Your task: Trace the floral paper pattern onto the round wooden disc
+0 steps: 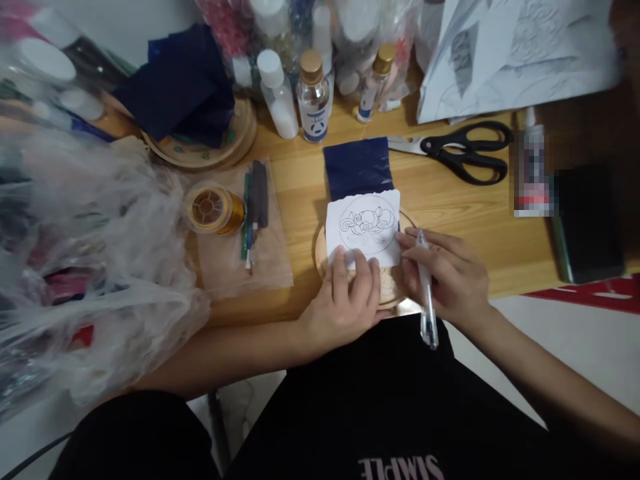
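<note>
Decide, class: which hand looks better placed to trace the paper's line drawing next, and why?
Probably the right hand: it holds the pen close beside the paper, while the left hand rests on the paper's near edge.

Scissors [434, 146], golden spool [220, 210], crumpled bag [145, 267]

Count: two hands [345, 300] [457, 277]; one pen [426, 287]; one small drawing [367, 227]; one pair of scissors [430, 145]; two gold-capped bottles [315, 110] [369, 93]; one amber spool [225, 210].

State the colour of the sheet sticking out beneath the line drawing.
The sheet is dark blue; see the head view.
</note>
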Action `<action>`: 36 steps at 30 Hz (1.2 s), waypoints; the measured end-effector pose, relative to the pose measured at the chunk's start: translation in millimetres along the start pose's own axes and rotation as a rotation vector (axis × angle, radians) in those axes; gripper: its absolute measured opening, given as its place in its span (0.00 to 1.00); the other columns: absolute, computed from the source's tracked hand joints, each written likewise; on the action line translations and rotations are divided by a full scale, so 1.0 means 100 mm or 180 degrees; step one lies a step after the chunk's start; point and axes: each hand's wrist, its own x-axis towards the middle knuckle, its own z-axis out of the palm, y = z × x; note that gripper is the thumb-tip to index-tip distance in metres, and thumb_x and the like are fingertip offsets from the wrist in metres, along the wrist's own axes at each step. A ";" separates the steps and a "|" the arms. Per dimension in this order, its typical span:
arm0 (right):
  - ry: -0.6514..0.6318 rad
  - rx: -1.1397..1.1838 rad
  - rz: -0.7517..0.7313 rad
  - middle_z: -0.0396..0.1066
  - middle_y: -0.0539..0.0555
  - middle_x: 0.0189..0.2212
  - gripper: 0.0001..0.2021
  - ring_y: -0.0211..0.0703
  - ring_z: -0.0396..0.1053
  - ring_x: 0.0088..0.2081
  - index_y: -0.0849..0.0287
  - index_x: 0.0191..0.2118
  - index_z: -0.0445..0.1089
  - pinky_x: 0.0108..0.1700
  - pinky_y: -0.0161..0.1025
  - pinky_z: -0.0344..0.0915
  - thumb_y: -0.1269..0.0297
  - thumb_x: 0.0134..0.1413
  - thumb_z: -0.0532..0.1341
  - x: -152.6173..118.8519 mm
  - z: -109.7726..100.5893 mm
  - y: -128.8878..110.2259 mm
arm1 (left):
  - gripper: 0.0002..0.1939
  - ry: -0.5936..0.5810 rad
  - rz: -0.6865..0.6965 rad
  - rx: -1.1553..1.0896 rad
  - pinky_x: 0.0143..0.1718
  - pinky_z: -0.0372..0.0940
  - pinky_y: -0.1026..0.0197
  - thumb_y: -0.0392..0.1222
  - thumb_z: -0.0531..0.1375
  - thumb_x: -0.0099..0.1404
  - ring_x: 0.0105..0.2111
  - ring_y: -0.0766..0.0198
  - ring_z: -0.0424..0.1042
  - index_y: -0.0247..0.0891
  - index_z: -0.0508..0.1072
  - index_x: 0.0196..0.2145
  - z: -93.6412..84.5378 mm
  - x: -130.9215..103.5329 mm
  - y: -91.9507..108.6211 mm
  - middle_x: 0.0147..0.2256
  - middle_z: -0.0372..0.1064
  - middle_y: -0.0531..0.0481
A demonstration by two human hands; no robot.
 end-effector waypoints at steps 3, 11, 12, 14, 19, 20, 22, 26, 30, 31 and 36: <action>-0.0005 0.0246 0.0312 0.80 0.56 0.40 0.15 0.50 0.77 0.45 0.55 0.45 0.70 0.46 0.46 0.74 0.75 0.51 0.63 0.05 -0.04 0.01 | 0.39 -0.0035 0.0027 0.0027 0.44 0.74 0.50 0.66 0.50 0.69 0.46 0.41 0.78 0.23 0.71 0.55 0.00 -0.01 0.00 0.49 0.75 0.31; 0.0841 0.1256 0.1621 0.76 0.52 0.28 0.13 0.44 0.77 0.32 0.55 0.40 0.72 0.36 0.43 0.70 0.55 0.63 0.55 0.24 0.09 -0.05 | 0.38 -0.0443 -0.0160 -0.0929 0.45 0.74 0.46 0.61 0.55 0.69 0.54 0.35 0.72 0.24 0.63 0.62 0.00 -0.05 0.01 0.55 0.70 0.27; 0.1065 0.1391 0.1570 0.74 0.50 0.25 0.14 0.43 0.76 0.29 0.56 0.40 0.72 0.33 0.42 0.68 0.54 0.63 0.54 0.28 0.12 -0.07 | 0.37 -0.0471 -0.0167 -0.0963 0.45 0.74 0.45 0.61 0.54 0.70 0.54 0.35 0.72 0.25 0.63 0.63 0.00 -0.05 0.01 0.55 0.69 0.27; 0.1356 0.1664 0.1716 0.70 0.49 0.23 0.16 0.41 0.73 0.26 0.56 0.41 0.71 0.31 0.42 0.67 0.54 0.64 0.51 0.37 0.16 -0.10 | 0.36 -0.0509 -0.0163 -0.0994 0.45 0.75 0.45 0.60 0.54 0.70 0.54 0.35 0.72 0.25 0.63 0.63 -0.01 -0.04 0.00 0.55 0.70 0.28; 0.1651 0.1981 0.2110 0.68 0.50 0.27 0.05 0.40 0.70 0.27 0.56 0.37 0.68 0.29 0.40 0.67 0.66 0.54 0.58 0.53 0.23 -0.19 | 0.32 -0.0298 -0.0076 -0.0610 0.42 0.76 0.49 0.58 0.53 0.72 0.49 0.38 0.75 0.24 0.69 0.58 -0.04 0.00 -0.02 0.51 0.73 0.30; 0.1570 0.1947 0.2151 0.69 0.51 0.28 0.05 0.40 0.71 0.28 0.55 0.36 0.69 0.30 0.40 0.68 0.68 0.52 0.59 0.55 0.24 -0.21 | 0.32 -0.0210 -0.0052 -0.0459 0.42 0.76 0.50 0.57 0.53 0.72 0.48 0.39 0.76 0.23 0.70 0.56 -0.04 0.00 -0.02 0.50 0.74 0.30; 0.1294 0.1855 0.2188 0.70 0.51 0.29 0.02 0.40 0.70 0.29 0.54 0.34 0.69 0.31 0.40 0.68 0.67 0.53 0.60 0.58 0.26 -0.26 | 0.31 -0.0126 -0.0037 -0.0298 0.42 0.76 0.52 0.57 0.53 0.72 0.47 0.40 0.77 0.23 0.72 0.54 -0.05 0.00 -0.02 0.50 0.75 0.31; 0.0787 0.1843 0.2360 0.64 0.47 0.18 0.14 0.36 0.63 0.20 0.55 0.25 0.68 0.23 0.36 0.61 0.61 0.61 0.55 0.60 0.31 -0.36 | 0.27 -0.0257 -0.0143 -0.0637 0.43 0.76 0.50 0.54 0.54 0.72 0.51 0.39 0.75 0.27 0.72 0.55 -0.05 0.00 -0.01 0.52 0.73 0.31; 0.0612 0.1605 0.2560 0.68 0.46 0.20 0.10 0.35 0.64 0.19 0.55 0.28 0.71 0.24 0.36 0.65 0.71 0.56 0.55 0.56 0.40 -0.39 | 0.27 -0.0168 -0.0071 -0.0519 0.43 0.76 0.51 0.54 0.54 0.72 0.48 0.38 0.76 0.25 0.73 0.53 -0.04 0.00 -0.02 0.50 0.74 0.30; 0.0563 0.1505 0.2551 0.69 0.46 0.21 0.10 0.36 0.65 0.19 0.54 0.29 0.71 0.25 0.36 0.66 0.73 0.54 0.55 0.55 0.41 -0.39 | 0.27 -0.0195 -0.0071 -0.0561 0.44 0.76 0.50 0.54 0.54 0.72 0.49 0.39 0.76 0.26 0.73 0.53 -0.04 0.00 -0.02 0.51 0.74 0.31; 0.0310 0.1097 0.2462 0.70 0.48 0.20 0.11 0.38 0.67 0.21 0.54 0.24 0.70 0.24 0.37 0.66 0.74 0.50 0.55 0.57 0.41 -0.41 | 0.24 -0.0484 -0.0259 -0.1183 0.50 0.75 0.47 0.48 0.55 0.72 0.54 0.40 0.72 0.31 0.69 0.59 -0.04 0.00 -0.03 0.56 0.70 0.34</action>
